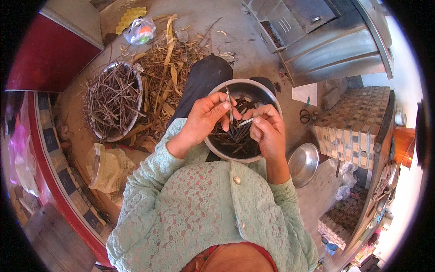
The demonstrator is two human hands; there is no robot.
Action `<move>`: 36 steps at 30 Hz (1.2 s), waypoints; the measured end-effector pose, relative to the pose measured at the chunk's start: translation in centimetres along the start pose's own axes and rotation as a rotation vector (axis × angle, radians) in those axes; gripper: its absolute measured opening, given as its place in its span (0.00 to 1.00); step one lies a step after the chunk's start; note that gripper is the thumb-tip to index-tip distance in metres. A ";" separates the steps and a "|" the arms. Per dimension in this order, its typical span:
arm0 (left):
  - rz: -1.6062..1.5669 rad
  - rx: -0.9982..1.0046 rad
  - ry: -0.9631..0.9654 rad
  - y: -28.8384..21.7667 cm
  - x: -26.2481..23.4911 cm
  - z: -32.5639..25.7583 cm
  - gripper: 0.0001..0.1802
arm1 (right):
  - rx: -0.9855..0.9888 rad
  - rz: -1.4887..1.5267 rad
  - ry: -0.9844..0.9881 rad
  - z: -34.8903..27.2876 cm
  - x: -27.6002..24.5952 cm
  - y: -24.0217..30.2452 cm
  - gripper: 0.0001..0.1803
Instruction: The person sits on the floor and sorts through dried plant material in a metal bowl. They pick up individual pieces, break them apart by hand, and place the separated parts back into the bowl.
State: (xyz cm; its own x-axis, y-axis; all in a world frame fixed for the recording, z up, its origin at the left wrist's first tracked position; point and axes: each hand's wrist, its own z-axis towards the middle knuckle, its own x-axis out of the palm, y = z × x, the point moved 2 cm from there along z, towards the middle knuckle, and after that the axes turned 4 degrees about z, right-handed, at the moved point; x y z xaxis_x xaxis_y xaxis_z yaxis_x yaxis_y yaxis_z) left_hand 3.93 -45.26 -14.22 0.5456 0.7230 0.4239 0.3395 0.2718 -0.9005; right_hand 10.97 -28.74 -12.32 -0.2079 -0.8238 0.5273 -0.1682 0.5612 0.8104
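Observation:
My left hand [203,119] is closed on a thin, dark, dried stick-like piece [228,97], held upright between thumb and fingers. Between the thumb and fingers of my right hand [272,135] is a small, narrow whitish strip [246,121] with dark marks; its exact kind I cannot make out. The strip's tip points toward the stick, close to its lower part. Both hands are above a wide metal bowl [244,81] between my knees. Dark, thin dried pieces [233,143] lie inside the bowl, partly hidden by my hands.
On the left, a basin [139,93] is heaped with brown sticks, beside a pile of dry stalks and husks [165,68]. A plastic bag [105,165] lies nearer me. To the right are an empty metal bowl [303,164], scissors [305,116] and a tiled block [351,124].

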 end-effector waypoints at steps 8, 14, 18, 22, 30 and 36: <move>-0.007 -0.033 -0.002 0.1 0.0 0.0 0.10 | 0.004 -0.214 0.084 -0.1 0.2 -0.4 0.05; 0.066 -0.033 0.000 0.7 -0.1 0.0 0.08 | -0.096 -0.598 0.027 -0.2 0.4 -0.2 0.07; 0.125 -0.023 0.002 1.1 0.2 0.0 0.08 | -0.205 -0.724 0.042 0.0 0.1 -0.3 0.08; 0.185 -0.034 0.020 0.8 0.5 -0.2 0.08 | -0.126 -0.613 -0.007 0.0 0.5 0.5 0.08; 0.244 -0.043 0.050 0.3 0.8 -0.5 0.07 | -0.201 -0.585 0.040 0.9 1.2 0.2 0.07; 0.223 -0.028 0.068 0.7 0.7 -0.5 0.09 | -0.189 -0.459 -0.100 0.5 1.2 0.6 0.06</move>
State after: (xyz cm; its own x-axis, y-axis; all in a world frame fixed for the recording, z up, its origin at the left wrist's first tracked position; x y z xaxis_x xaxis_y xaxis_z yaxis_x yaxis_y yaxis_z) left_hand 4.95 -44.90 -14.47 0.6598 0.7183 0.2208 0.2248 0.0917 -0.9701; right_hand 10.15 -29.36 -11.34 -0.2460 -0.9654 0.0864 -0.0888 0.1112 0.9898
